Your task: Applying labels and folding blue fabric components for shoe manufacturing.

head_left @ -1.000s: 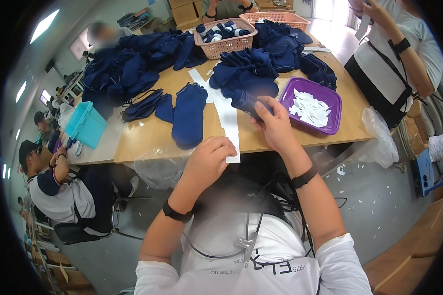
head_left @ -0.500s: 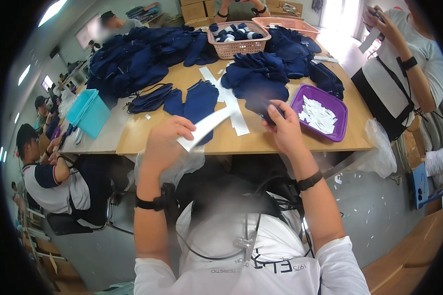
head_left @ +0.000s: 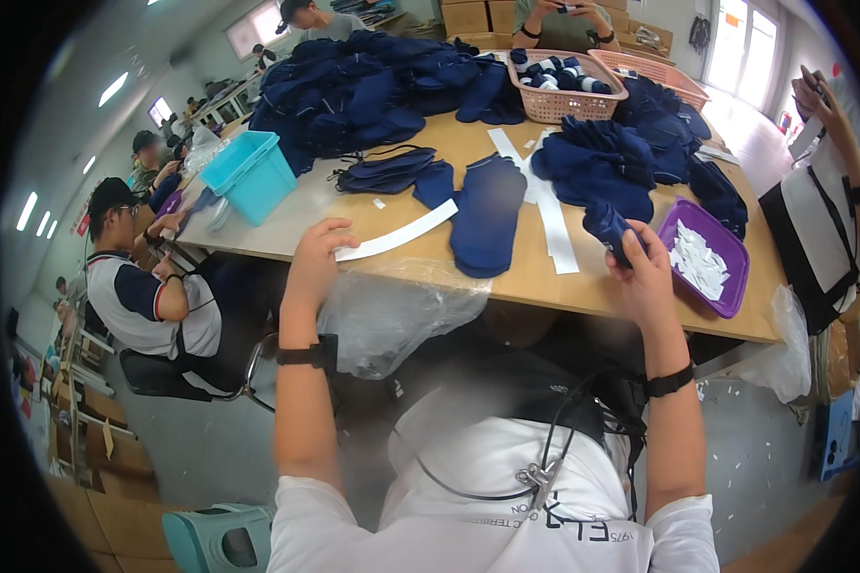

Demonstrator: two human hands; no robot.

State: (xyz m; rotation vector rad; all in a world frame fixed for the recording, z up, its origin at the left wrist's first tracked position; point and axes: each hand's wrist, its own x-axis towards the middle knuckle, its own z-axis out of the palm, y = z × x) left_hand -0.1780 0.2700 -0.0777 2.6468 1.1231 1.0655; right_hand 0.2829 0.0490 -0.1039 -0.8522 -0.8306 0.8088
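My left hand (head_left: 317, 263) pinches one end of a white paper strip (head_left: 401, 234) over the table's near edge. A flat navy knit piece, sock-like in shape (head_left: 487, 222), lies at the strip's far end. My right hand (head_left: 648, 272) grips a rolled navy knit bundle (head_left: 604, 229), thumb and fingers wrapped around it, just left of the purple tray (head_left: 677, 263). Small white paper pieces (head_left: 699, 258) fill that tray. Long white strips (head_left: 554, 224) lie on the table between my hands, beside the flat navy piece.
A large heap of navy knits (head_left: 354, 91) covers the far left; another pile (head_left: 597, 162) lies right. A pink basket (head_left: 569, 105) holds rolled bundles with white bands. A turquoise bin (head_left: 248, 177) stands left. A seated person (head_left: 143, 277) works at left; others stand opposite and at right.
The view has swung left, so the table appears farther right. My hands have spread apart, the left carrying the white strip away from the navy bundle, which my right hand still holds.
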